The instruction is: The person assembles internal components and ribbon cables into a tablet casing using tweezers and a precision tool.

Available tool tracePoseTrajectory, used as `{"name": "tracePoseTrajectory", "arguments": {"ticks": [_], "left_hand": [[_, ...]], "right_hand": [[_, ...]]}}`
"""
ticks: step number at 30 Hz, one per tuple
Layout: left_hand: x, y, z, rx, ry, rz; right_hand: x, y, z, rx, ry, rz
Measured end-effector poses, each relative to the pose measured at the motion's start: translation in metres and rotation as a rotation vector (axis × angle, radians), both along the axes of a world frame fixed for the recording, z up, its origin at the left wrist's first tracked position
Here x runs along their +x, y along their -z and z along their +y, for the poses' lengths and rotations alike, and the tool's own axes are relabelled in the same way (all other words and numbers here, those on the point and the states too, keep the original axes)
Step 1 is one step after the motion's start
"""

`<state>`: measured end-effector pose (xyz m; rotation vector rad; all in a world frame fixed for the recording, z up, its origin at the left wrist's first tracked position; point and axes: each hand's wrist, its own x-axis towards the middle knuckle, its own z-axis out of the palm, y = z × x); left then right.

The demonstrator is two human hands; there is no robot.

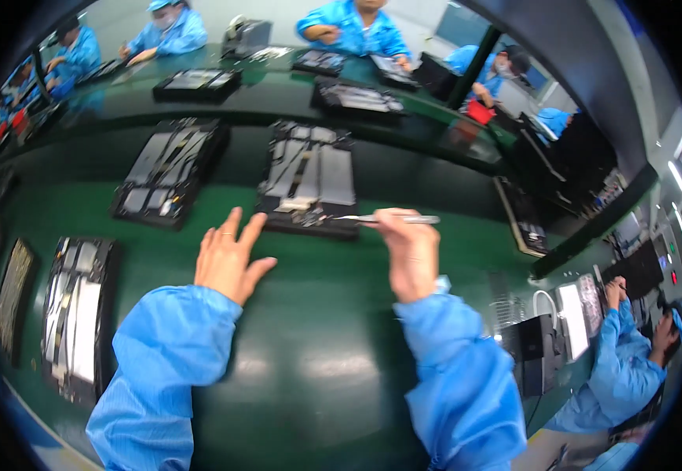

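Observation:
In front of me on the green bench lies a flat black unit (339,177) with grey panels, dark strips and small parts along its near edge. My right hand (411,255) pinches a pair of silver tweezers (426,219), whose thin tip points left over that near edge. Whether the tip touches a part, I cannot tell. My left hand (228,259) is open, fingers spread, by the unit's near left corner. Its fingertips are close to the corner; contact is unclear.
A similar unit (164,173) lies to the left, another (78,314) at the near left and one (521,216) at the right. More stand on the raised shelf (278,102). Co-workers in blue sit across and at the right, near a dark box-shaped device (533,353).

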<state>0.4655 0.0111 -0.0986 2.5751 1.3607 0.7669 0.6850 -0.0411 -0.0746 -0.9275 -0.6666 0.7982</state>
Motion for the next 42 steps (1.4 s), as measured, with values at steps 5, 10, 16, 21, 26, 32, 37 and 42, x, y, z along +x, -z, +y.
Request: {"name": "tracePoseTrajectory", "arguments": {"ticks": [5, 10, 16, 21, 26, 32, 37, 42], "left_hand": [[0.005, 0.031, 0.051, -0.193, -0.058, -0.095], [0.007, 0.015, 0.031, -0.195, -0.055, -0.167], [-0.001, -0.028, -0.036, 0.245, 0.131, -0.123], [-0.003, -0.071, -0.102, 0.448, 0.253, -0.075], [-0.008, -0.110, -0.152, 0.378, 0.488, -0.225], [-0.023, -0.135, -0.203, 0.279, 0.543, -0.388], [-0.019, -0.125, -0.211, 0.303, 0.496, -0.319], [-0.020, -0.124, -0.214, 0.301, 0.489, -0.303]], "right_hand": [[-0.030, 0.039, 0.042, -0.008, -0.146, 0.111], [-0.032, 0.025, 0.033, 0.002, -0.207, 0.126], [-0.011, -0.024, -0.049, 0.018, -0.269, -0.008], [-0.006, -0.053, -0.130, 0.066, -0.200, 0.110], [-0.016, -0.082, -0.194, 0.181, -0.015, 0.127], [-0.028, -0.104, -0.231, 0.314, 0.108, -0.206], [-0.062, -0.121, -0.239, 0.219, 0.022, -0.343], [-0.056, -0.115, -0.229, 0.232, -0.271, -0.310]]}}
